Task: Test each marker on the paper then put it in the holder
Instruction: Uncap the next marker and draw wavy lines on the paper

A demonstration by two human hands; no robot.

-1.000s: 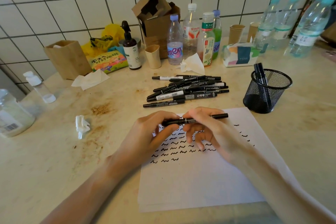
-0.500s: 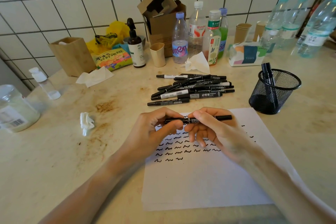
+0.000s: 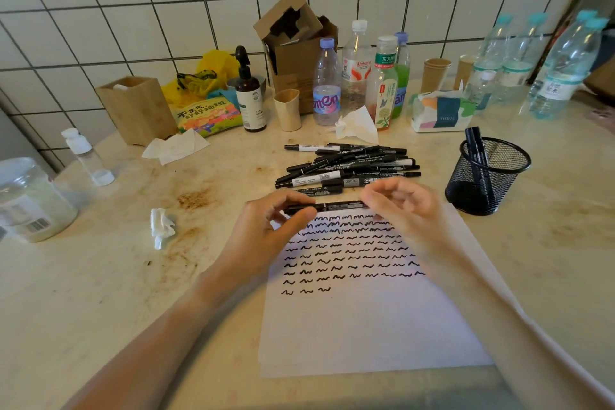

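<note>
so the paper (image 3: pixel 366 319) lies nearest; above it a marker (image 3: pixel 336 206) is pinched by the left hand (image 3: pixel 266 236), right hand (image 3: pixel 402 210) blurred at its other end, grip can't be told. light, stiff, slick; best gripped mid-barrel. pile (image 3: pixel 349 166) and holder (image 3: pixel 486 176) sit beyond.

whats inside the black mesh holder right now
Two black markers stand in the black mesh holder, leaning against its left rim with their tops sticking out. The mesh darkens the bottom, so anything lying flat there cannot be made out.
</note>
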